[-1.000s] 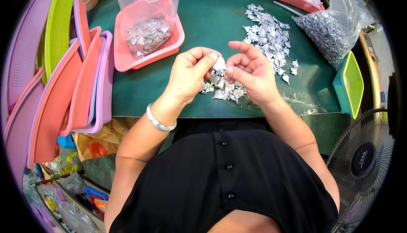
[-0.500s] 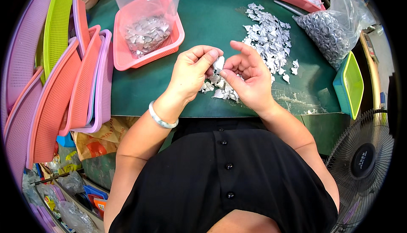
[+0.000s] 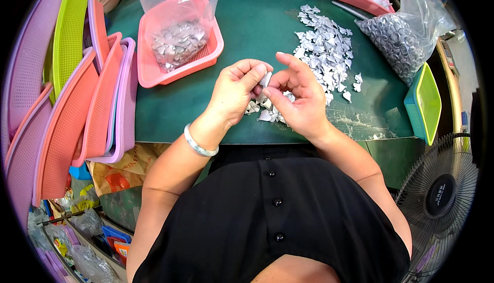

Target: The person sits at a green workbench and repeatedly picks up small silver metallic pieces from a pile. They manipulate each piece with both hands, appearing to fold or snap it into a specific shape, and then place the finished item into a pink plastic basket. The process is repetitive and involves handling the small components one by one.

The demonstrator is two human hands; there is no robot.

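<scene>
Over the near part of the table, my left hand (image 3: pixel 230 92) pinches a small silvery leaf-shaped piece (image 3: pixel 266 79) between thumb and fingers. My right hand (image 3: pixel 300 101) meets it from the other side, thumb and forefinger closed at the piece's lower end; whether anything else sits between those fingertips is hidden. Below both hands lies a small heap of similar pieces (image 3: pixel 268 114), partly covered by my right hand. Farther off to the right spreads a larger pile of silvery leaf-shaped pieces (image 3: pixel 325 48), a few lying loose at its near edge.
A pink basket (image 3: pixel 216 46) at left holds a clear bag of silvery pieces (image 3: pixel 180 41). Stacked plastic baskets (image 3: pixel 62 123) crowd the left side. At right are a bag of grey rings (image 3: pixel 393 38), a green-and-teal basket (image 3: pixel 423 105) and a fan (image 3: pixel 437 195). The green table (image 3: pixel 175 115) ends before my body.
My right thumb and fingers have moved left and closed in on the piece. The piece has tilted and shows less of its face. My left hand has shifted only slightly.
</scene>
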